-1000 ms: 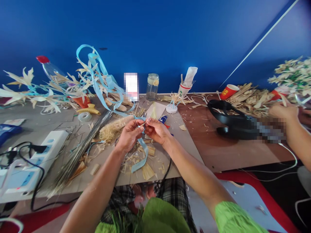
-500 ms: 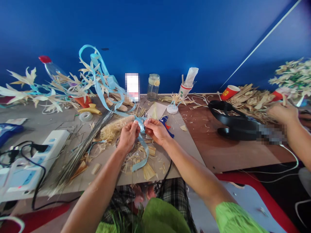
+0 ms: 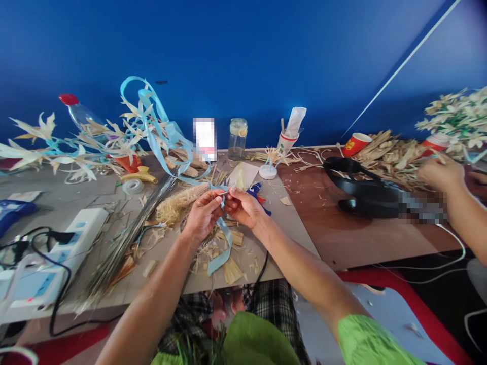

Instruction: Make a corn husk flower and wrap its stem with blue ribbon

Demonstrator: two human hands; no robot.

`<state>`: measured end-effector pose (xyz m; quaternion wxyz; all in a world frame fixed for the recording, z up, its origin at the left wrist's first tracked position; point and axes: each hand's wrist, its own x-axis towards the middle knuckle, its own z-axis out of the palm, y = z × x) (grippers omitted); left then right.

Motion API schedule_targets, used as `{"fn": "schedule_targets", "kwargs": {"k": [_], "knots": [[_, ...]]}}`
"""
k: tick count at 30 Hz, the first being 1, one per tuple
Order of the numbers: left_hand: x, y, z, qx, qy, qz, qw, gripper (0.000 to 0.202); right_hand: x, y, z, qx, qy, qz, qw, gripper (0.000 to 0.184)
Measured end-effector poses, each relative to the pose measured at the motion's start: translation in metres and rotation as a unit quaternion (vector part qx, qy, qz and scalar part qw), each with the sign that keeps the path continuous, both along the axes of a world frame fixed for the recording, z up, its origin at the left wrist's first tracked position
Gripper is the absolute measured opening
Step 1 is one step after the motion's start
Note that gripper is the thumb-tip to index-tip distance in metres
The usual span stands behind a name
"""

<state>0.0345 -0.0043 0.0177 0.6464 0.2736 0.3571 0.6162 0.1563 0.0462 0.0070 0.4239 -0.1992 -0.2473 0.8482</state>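
A light blue ribbon (image 3: 225,251) runs between my two hands, with its loose end hanging over the table's scraps. My left hand (image 3: 203,215) is closed, thumb against forefinger, at the ribbon. Close against it, my right hand (image 3: 246,207) pinches the same ribbon with bent fingers. A thin pale strip shows between the fingertips; I cannot make out what it is. Behind my left hand lies a dried corn cob (image 3: 178,203) with its silk. A blue tool with an orange part (image 3: 258,196) lies just past my right hand.
Left of my hands lie a bundle of thin wires (image 3: 133,238), a tape roll (image 3: 133,186) and a power strip (image 3: 81,238). Husk flowers (image 3: 81,152) and a lidded jar (image 3: 238,138) stand behind. At right are a black headset-like object (image 3: 365,190) and another person's hand (image 3: 441,175).
The ribbon between my fingers has turned from a broad fold to a narrow edge. My left hand has rolled palm-up slightly, and my right fingers have curled in. The view has shifted slightly.
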Motion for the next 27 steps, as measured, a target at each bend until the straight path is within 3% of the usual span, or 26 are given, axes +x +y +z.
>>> {"fn": "schedule_targets", "kwargs": {"k": [17, 27], "knots": [[-0.001, 0.001, -0.001, 0.012, 0.050, 0.019, 0.998, 0.026, -0.006, -0.009, 0.005, 0.031, -0.075, -0.015, 0.997, 0.025], [-0.005, 0.004, -0.011, 0.012, 0.240, 0.008, 0.971, 0.033, -0.002, -0.006, 0.004, 0.143, -0.215, -0.050, 0.965, 0.020]]}}
